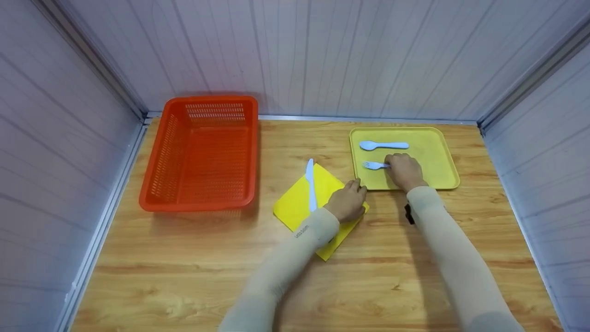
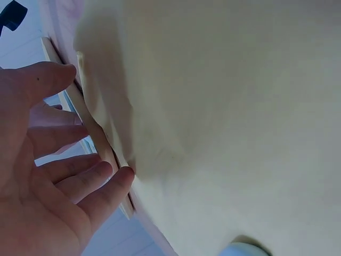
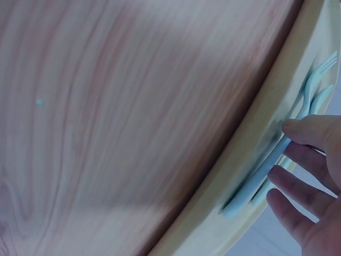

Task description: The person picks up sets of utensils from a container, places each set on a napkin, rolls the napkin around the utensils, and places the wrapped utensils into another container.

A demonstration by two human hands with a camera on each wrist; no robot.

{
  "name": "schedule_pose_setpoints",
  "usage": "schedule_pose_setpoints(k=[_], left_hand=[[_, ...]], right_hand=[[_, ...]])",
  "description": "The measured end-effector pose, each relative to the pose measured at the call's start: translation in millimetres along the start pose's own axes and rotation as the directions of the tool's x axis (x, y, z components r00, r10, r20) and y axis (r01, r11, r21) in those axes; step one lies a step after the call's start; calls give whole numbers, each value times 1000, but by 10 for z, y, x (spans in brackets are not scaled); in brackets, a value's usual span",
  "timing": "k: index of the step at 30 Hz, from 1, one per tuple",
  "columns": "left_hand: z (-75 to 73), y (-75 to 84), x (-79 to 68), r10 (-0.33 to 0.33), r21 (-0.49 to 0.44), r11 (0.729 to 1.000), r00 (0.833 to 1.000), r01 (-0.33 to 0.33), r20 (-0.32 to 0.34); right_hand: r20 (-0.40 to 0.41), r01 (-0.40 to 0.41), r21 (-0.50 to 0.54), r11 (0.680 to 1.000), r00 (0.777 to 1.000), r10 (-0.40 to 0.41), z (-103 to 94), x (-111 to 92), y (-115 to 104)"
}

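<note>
My right hand [image 1: 404, 170] pinches the handle of a light blue fork [image 1: 374, 165] between thumb and fingertips, low over the yellow tray [image 1: 435, 159]. In the right wrist view the fork [image 3: 256, 176] lies along the tray, its tines away from the palm. A light blue spoon [image 1: 385, 145] rests behind it on the tray. Over the right corner of a yellow napkin [image 1: 292, 207] is my left hand [image 1: 348, 202], its fingers loosely extended by the tray's near left corner. In the left wrist view a fingertip touches the napkin's edge [image 2: 130, 165]. A light blue knife [image 1: 312, 186] lies across the napkin.
An orange-red slotted basket [image 1: 252, 152] stands at the left on the wooden table [image 1: 193, 276]. Pale panel walls [image 1: 295, 55] enclose the table at the back and both sides. A small black object [image 1: 409, 214] shows beside the right sleeve.
</note>
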State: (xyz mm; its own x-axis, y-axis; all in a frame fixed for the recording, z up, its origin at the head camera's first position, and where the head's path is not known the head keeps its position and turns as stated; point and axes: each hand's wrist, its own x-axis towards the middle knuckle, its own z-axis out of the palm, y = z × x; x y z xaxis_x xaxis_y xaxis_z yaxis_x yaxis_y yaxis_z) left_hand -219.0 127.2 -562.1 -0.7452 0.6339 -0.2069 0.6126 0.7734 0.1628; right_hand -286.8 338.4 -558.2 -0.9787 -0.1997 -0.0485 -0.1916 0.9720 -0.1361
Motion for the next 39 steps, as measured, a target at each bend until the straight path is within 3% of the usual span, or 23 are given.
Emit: schedule_pose_setpoints(k=[5,10,17,24,33,39], left_hand=[[40,-50,-55,4,-37,999,999,-6,-44],[62,-165,-199,9,-37,999,992,-14,-129],[17,-348,-503,-37,-12,999,980,35,-196],[-51,-516,-787,-135,-34,991,957,131,-258],[-15,-716,-1063,-279,-159,954,946,253,-165],[48,-776,-1105,-344,-209,923,937,324,-65]], right_hand=[[-50,12,-54,998,999,-15,-21,-6,-43],[-100,4,-25,1000,995,-7,-86,-7,-199],[-91,-34,122,992,995,45,-197,-51,-533],[-37,-79,333,940,995,97,-267,-86,-867],[16,-160,484,860,985,174,-26,-56,-1366],[84,-194,499,844,981,176,143,-9,-1632]])
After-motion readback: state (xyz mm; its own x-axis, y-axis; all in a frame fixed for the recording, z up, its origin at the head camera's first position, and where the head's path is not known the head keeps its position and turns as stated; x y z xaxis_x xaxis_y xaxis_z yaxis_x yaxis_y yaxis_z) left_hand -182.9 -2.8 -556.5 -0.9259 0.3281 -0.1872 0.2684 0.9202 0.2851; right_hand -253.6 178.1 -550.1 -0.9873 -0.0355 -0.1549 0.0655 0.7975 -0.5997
